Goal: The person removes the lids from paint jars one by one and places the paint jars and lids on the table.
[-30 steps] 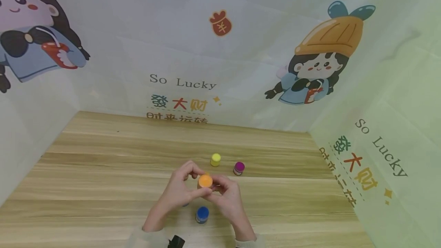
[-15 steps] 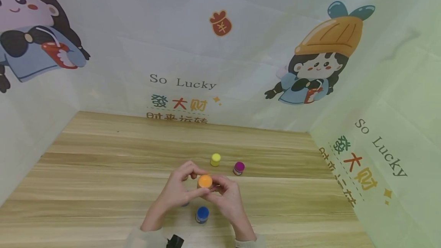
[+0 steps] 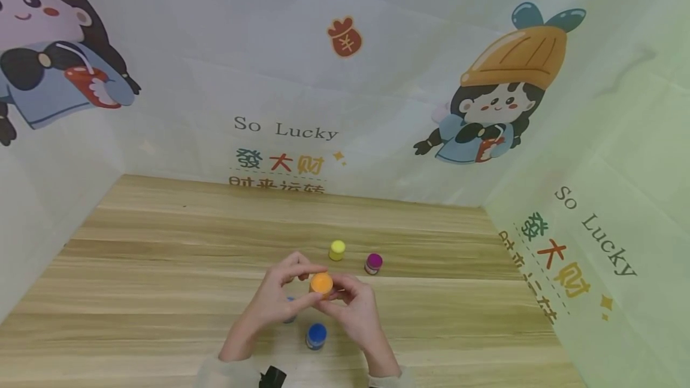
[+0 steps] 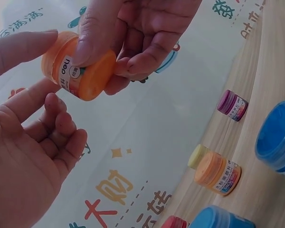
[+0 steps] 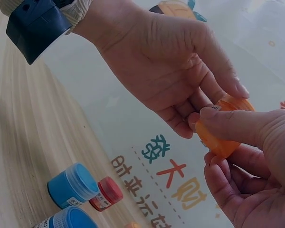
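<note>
An orange paint jar (image 3: 321, 284) is held above the table between both hands, one round end towards the head camera. My left hand (image 3: 272, 293) pinches the rim at one end between thumb and forefinger; its other fingers curl loosely in the left wrist view. My right hand (image 3: 357, 309) grips the other end, its thumb lying across the white label (image 4: 69, 71) in the left wrist view. Just below the hands stands a dark blue jar (image 3: 316, 336). A lighter blue jar (image 3: 290, 310) is partly hidden behind my left hand.
Beyond the hands stand a yellow jar (image 3: 337, 250) and a purple jar (image 3: 374, 264). The left wrist view also shows another orange jar (image 4: 217, 173) and a red jar (image 4: 175, 222). A printed cloth (image 3: 388, 136) surrounds the wooden table (image 3: 162, 292).
My left thumb and fingers have shifted slightly around the orange jar's rim, and the left wrist has moved a little left. More of the lighter blue jar shows. The right hand stays nearly still.
</note>
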`<state>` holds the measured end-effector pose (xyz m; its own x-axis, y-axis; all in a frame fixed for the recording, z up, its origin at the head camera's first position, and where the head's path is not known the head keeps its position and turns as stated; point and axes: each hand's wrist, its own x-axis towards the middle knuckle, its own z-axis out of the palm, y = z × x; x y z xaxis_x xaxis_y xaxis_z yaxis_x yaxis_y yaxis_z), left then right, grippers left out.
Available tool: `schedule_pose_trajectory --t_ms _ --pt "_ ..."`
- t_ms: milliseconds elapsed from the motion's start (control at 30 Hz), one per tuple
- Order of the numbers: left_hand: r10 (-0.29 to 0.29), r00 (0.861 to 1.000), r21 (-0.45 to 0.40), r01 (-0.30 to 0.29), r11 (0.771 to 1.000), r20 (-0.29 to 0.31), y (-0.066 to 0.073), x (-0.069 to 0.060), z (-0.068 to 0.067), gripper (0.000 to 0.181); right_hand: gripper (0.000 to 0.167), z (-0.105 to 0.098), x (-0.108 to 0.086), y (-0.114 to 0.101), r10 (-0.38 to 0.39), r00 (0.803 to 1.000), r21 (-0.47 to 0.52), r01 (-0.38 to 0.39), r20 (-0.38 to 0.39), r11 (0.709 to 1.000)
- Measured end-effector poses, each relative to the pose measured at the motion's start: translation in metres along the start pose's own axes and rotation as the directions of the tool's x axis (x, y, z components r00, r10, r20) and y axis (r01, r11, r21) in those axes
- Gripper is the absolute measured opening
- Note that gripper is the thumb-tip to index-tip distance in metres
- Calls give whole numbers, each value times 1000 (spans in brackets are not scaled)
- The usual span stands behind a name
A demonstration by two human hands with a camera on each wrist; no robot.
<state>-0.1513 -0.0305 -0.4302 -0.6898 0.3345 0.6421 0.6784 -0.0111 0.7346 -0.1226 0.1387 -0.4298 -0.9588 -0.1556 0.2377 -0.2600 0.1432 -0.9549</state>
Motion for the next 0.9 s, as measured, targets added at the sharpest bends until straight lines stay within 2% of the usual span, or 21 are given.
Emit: schedule_pose_trajectory --t_ms 233,367,500,600,700,900 --pt "-112 993 114 116 987 -44 6 1 5 34 30 0 -1 3 -30 1000 0 30 -5 1000" --pt "-87 995 128 92 988 -42 1 0 6 39 28 0 -1 2 -44 999 -10 44 -9 999" --pt "-27 999 83 29 996 -16 0 -1 3 38 29 0 0 1 -27 1000 -18 27 -2 999" --pt "-3 1000 53 3 999 -2 -1 -1 1 34 29 0 0 0 -8 1000 -18 8 -1 1000" --pt "-18 1000 50 19 999 -4 -2 -1 1 32 30 0 0 1 -5 1000 -14 5 -2 1000" --pt "-102 994 116 106 988 -36 -1 -1 5 34 29 0 0 4 -44 999 -6 44 -5 999"
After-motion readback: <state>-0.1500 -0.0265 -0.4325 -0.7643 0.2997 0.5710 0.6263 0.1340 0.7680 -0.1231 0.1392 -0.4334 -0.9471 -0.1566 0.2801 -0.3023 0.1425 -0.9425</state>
